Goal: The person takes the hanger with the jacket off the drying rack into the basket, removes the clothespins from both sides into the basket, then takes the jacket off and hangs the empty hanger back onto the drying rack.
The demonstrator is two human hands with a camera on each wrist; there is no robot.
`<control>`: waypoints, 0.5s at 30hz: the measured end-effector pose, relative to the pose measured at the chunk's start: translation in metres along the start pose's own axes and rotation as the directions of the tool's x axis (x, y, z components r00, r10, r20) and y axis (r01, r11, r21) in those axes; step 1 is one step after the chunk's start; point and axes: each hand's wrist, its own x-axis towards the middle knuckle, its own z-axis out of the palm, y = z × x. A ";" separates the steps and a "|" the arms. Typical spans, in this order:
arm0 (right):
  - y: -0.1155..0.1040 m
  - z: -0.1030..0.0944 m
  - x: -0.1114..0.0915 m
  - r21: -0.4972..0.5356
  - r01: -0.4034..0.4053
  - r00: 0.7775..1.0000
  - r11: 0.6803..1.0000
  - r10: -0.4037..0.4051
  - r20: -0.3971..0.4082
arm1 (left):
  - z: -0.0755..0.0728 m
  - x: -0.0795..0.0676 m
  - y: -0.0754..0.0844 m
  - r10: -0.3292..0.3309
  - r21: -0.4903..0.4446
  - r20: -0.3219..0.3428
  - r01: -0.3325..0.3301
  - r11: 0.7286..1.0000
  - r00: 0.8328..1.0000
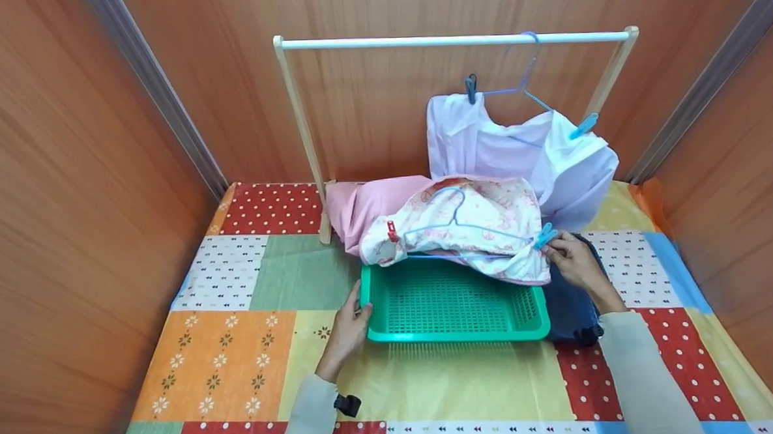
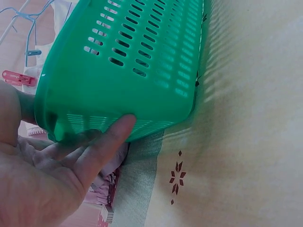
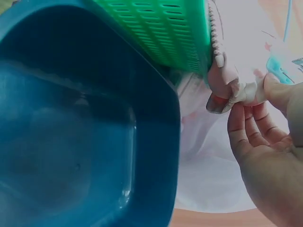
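A green plastic basket stands in front of the rack, and my left hand grips its left rim. In the left wrist view the fingers lie along the basket's outer wall. Across the basket's far side lies a white garment with a pink print, a blue hanger on it. A red clothespin is at the garment's left shoulder and a light-blue clothespin at its right. My right hand pinches the cloth just beside the light-blue clothespin.
A rack with a white bar stands behind. From it hangs a white shirt on a hanger with two clothespins. Pink cloth lies behind the basket's left. A dark blue basin adjoins the basket's right. Wooden panels enclose the patchwork cloth.
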 end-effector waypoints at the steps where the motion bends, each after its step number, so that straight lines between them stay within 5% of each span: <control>1: 0.000 0.000 0.000 -0.006 -0.003 1.000 1.000 0.003 0.001 | 0.000 0.000 0.000 0.001 0.001 0.000 -0.001 1.000 1.000; 9: -0.001 0.001 -0.001 -0.019 -0.048 0.999 0.999 0.048 0.022 | 0.000 0.001 0.000 -0.018 -0.019 -0.010 0.018 1.000 1.000; 15: -0.003 0.000 -0.002 -0.023 -0.058 0.998 0.998 0.059 0.031 | -0.006 0.006 0.007 -0.070 -0.031 -0.164 0.066 0.997 0.984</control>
